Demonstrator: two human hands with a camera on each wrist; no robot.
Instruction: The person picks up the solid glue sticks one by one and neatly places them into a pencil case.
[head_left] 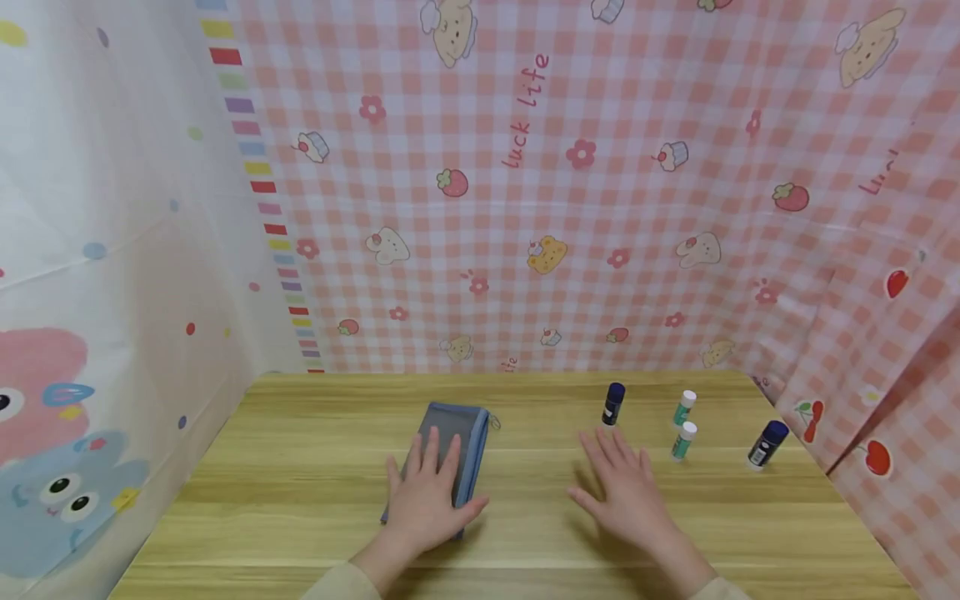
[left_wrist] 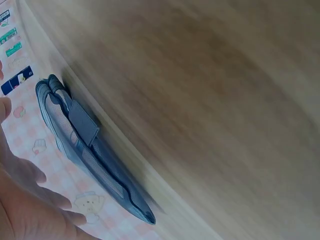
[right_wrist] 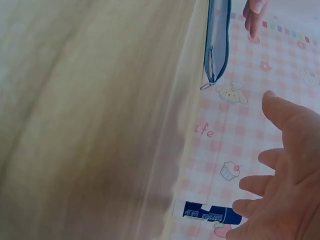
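Observation:
A blue-grey mesh zip pouch (head_left: 474, 454) lies on the wooden table, its zip pull at the far right corner. My left hand (head_left: 426, 496) is spread over it, fingers straight; the left wrist view shows a gap between the hand and the pouch (left_wrist: 95, 145). Fingers apart and holding nothing, my right hand (head_left: 626, 496) hovers over the table to the right. Just beyond its fingertips stands a dark blue glue stick (head_left: 612, 405) with a white base. In the right wrist view, the right hand (right_wrist: 285, 185) overlaps the end of this glue stick.
Two green glue sticks with white caps, a rear one (head_left: 684, 408) and a front one (head_left: 683, 442), stand right of centre. Another dark blue glue stick (head_left: 767, 445) is near the table's right edge. A pink checked cloth (head_left: 495, 208) hangs behind the table (head_left: 300, 467).

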